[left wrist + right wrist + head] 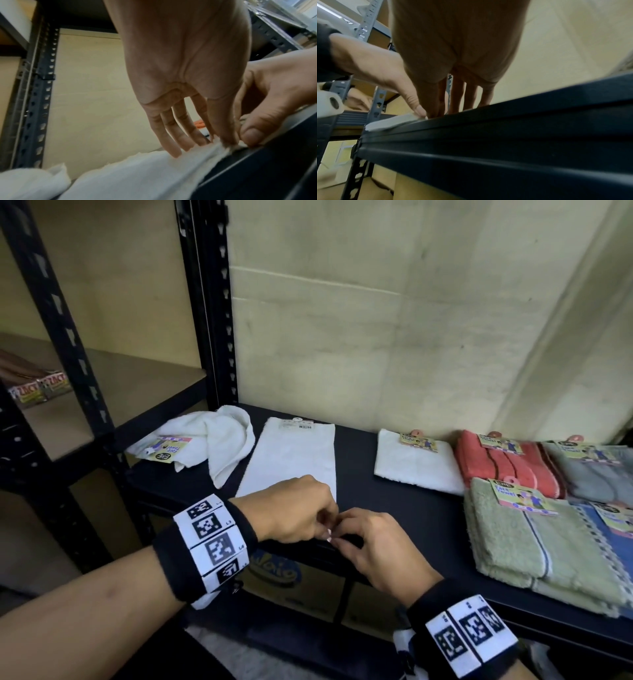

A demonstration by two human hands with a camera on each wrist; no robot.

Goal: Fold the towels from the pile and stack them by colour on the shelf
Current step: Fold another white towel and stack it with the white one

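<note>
A white towel (291, 457) lies flat as a long strip on the dark shelf (394, 515). Both hands meet at its near right corner by the shelf's front edge. My left hand (325, 529) pinches that corner (226, 146) between thumb and forefinger, its other fingers (173, 136) reaching down onto the cloth. My right hand (337, 542) pinches the same corner from the right, its thumb (252, 135) bent over the tip. A crumpled white towel (212, 440) lies at the left. A folded white towel (414, 463) sits to the right.
Folded coral (496, 463), grey (596, 474), green (527, 546) and blue (613, 542) towels fill the shelf's right end. A black upright post (212, 302) stands at the back left, with another shelf bay (120, 385) beyond it. The wall runs close behind.
</note>
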